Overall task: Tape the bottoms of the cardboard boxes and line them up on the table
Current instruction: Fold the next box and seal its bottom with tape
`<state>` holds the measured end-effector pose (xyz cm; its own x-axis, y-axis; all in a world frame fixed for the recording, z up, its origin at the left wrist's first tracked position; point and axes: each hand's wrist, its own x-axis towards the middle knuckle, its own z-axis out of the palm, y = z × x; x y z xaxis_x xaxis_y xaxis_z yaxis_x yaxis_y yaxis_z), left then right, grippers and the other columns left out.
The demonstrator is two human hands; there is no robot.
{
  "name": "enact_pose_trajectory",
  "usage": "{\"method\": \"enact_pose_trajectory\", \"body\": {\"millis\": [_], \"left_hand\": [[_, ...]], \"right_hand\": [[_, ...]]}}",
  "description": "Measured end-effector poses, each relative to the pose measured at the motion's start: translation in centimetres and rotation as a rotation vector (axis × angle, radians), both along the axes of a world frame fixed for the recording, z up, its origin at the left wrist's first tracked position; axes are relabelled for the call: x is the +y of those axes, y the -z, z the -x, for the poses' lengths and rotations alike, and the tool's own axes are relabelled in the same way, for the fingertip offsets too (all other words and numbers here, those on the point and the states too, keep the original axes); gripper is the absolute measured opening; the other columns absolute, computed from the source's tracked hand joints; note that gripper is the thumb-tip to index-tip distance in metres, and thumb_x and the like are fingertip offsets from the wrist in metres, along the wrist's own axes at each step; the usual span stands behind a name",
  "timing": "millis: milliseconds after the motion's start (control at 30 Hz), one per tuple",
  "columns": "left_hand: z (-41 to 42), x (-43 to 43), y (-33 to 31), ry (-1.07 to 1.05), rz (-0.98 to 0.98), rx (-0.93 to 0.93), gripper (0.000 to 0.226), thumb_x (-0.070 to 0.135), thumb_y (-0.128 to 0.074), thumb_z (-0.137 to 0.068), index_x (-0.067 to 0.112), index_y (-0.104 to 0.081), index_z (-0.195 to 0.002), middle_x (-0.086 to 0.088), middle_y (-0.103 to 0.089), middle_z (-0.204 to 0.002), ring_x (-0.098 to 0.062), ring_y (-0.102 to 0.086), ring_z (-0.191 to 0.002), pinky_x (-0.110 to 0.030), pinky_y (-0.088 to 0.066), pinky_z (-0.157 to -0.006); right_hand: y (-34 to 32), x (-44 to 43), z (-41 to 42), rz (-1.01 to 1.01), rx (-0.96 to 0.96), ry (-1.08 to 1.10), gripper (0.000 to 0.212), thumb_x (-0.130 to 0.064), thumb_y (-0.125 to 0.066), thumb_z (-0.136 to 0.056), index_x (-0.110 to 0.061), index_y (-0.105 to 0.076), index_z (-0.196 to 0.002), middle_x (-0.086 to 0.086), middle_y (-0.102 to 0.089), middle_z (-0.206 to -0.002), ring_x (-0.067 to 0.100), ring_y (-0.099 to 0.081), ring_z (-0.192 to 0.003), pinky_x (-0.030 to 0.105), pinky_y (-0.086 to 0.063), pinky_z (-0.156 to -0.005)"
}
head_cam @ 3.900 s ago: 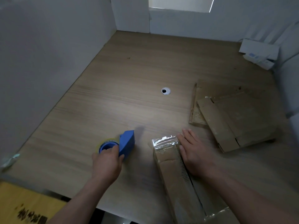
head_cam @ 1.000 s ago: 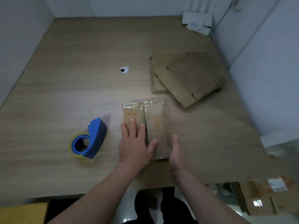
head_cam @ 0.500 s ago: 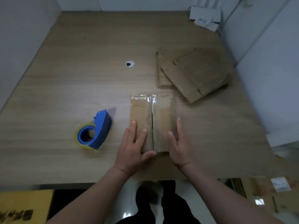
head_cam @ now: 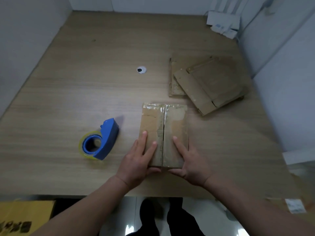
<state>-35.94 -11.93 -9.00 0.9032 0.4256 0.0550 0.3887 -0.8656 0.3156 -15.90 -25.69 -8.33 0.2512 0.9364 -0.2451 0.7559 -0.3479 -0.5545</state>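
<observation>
A cardboard box (head_cam: 172, 123) sits bottom-up on the wooden table (head_cam: 95, 86), with clear tape along its centre seam and over its far edge. My left hand (head_cam: 138, 160) lies on the box's near left part, fingers straight on top and thumb against the near edge. My right hand (head_cam: 189, 162) mirrors it on the near right part. A blue tape dispenser (head_cam: 102, 140) with a yellowish roll lies on the table left of the box, apart from both hands.
Flattened cardboard boxes (head_cam: 209, 82) are stacked at the right, just beyond the taped box. A round cable hole (head_cam: 141, 70) sits mid-table. White devices (head_cam: 223, 23) stand in the far right corner. Walls close the left, back and right. A yellow carton (head_cam: 22, 217) is below the near edge.
My left hand let go of the tape dispenser and came onto the box. The box now lies square in front of me, and both thumbs have come round onto its near edge.
</observation>
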Motion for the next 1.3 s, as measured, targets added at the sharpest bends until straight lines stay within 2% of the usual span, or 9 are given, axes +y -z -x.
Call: {"method": "enact_pose_trajectory", "body": {"millis": [233, 400, 533, 700, 800, 900, 1000, 1167, 1300], "left_hand": [[0.2, -0.4, -1.4, -0.221, 0.408, -0.009, 0.127, 0.055, -0.077, -0.075, 0.025, 0.017, -0.154, 0.005, 0.031, -0.161, -0.007, 0.009, -0.149, -0.022, -0.016, -0.115], [-1.6, -2.3, -2.0, -0.666, 0.668, -0.231, 0.090, 0.049, -0.058, -0.093, 0.020, -0.003, -0.159, 0.001, -0.021, -0.164, -0.015, -0.027, -0.147, -0.030, -0.027, -0.116], [-1.9, -2.7, -2.0, -0.752, 0.709, -0.237, 0.071, 0.054, -0.050, -0.096, 0.029, -0.022, -0.157, 0.005, -0.047, -0.150, -0.018, -0.048, -0.134, -0.041, -0.041, -0.111], [-2.8, 0.0, -4.8, -0.847, 1.160, -0.230, 0.034, 0.058, -0.045, -0.096, 0.046, -0.050, -0.127, 0.005, -0.061, -0.122, -0.021, -0.059, -0.110, -0.054, -0.050, -0.097], [-4.3, 1.1, -7.6, -0.816, 1.293, -0.398, 0.028, 0.034, -0.041, -0.105, 0.032, -0.059, -0.126, -0.001, -0.066, -0.118, -0.023, -0.061, -0.106, -0.045, -0.052, -0.091], [-4.9, 2.6, -9.6, -0.827, 1.422, -0.667, 0.047, 0.040, -0.033, -0.103, 0.005, -0.064, -0.105, -0.011, -0.071, -0.104, -0.030, -0.061, -0.102, -0.045, -0.047, -0.087], [-5.2, 3.9, -9.9, -0.790, 1.480, -0.749, 0.054, 0.052, -0.026, -0.102, 0.009, -0.059, -0.100, -0.023, -0.065, -0.102, -0.033, -0.058, -0.102, -0.050, -0.043, -0.092], [-4.2, 1.5, -9.2, -0.659, 1.460, -0.491, 0.062, 0.065, -0.027, -0.095, 0.023, -0.063, -0.123, 0.006, -0.065, -0.125, -0.014, -0.056, -0.120, -0.050, -0.049, -0.094], [-3.6, -0.9, -8.0, -0.643, 1.435, -0.320, 0.051, 0.066, -0.035, -0.088, 0.044, -0.048, -0.132, 0.018, -0.053, -0.120, -0.003, -0.054, -0.104, -0.035, -0.050, -0.079]], "right_hand": [[-0.4, -0.7, -1.4, 0.022, 0.148, -0.052, 0.128, -0.043, -0.086, -0.071, -0.068, 0.020, -0.137, -0.008, 0.024, -0.163, 0.020, -0.016, -0.150, 0.019, -0.017, -0.117], [0.1, -0.8, -0.3, -0.050, 0.285, 0.078, 0.095, -0.078, -0.048, -0.079, -0.057, 0.016, -0.146, -0.014, 0.015, -0.164, 0.004, 0.004, -0.151, 0.027, -0.009, -0.122], [0.7, -0.6, 1.8, -0.207, 0.453, 0.339, 0.062, -0.057, -0.032, -0.100, -0.051, 0.011, -0.143, -0.032, 0.009, -0.154, -0.022, 0.007, -0.140, 0.014, -0.003, -0.119], [0.8, 1.2, 0.2, -0.089, 0.809, 0.748, 0.074, -0.069, -0.036, -0.094, -0.030, -0.024, -0.156, -0.002, -0.042, -0.154, 0.019, -0.045, -0.137, 0.044, -0.036, -0.115], [-2.1, 2.7, -1.4, -0.139, 1.023, 0.824, 0.066, -0.065, -0.025, -0.100, -0.021, -0.060, -0.134, 0.001, -0.067, -0.128, 0.015, -0.063, -0.114, 0.033, -0.054, -0.088], [-6.0, 3.1, -3.9, -0.392, 1.187, 0.830, 0.077, -0.064, -0.012, -0.100, -0.022, -0.076, -0.098, -0.004, -0.075, -0.094, 0.010, -0.068, -0.089, 0.033, -0.044, -0.071], [-8.6, 2.6, -5.6, -0.586, 1.306, 0.834, 0.063, -0.059, -0.032, -0.096, -0.013, -0.066, -0.070, 0.003, -0.062, -0.066, 0.017, -0.058, -0.065, 0.030, -0.044, -0.063], [-6.1, 0.3, -4.5, -0.407, 1.236, 0.833, 0.061, -0.062, -0.044, -0.091, -0.012, -0.066, -0.120, 0.006, -0.068, -0.122, 0.021, -0.062, -0.116, 0.042, -0.048, -0.096], [-4.4, -0.9, -1.7, -0.268, 1.114, 0.713, 0.051, -0.060, -0.044, -0.091, -0.029, -0.066, -0.125, -0.008, -0.070, -0.123, 0.005, -0.065, -0.110, 0.032, -0.048, -0.088]]}}
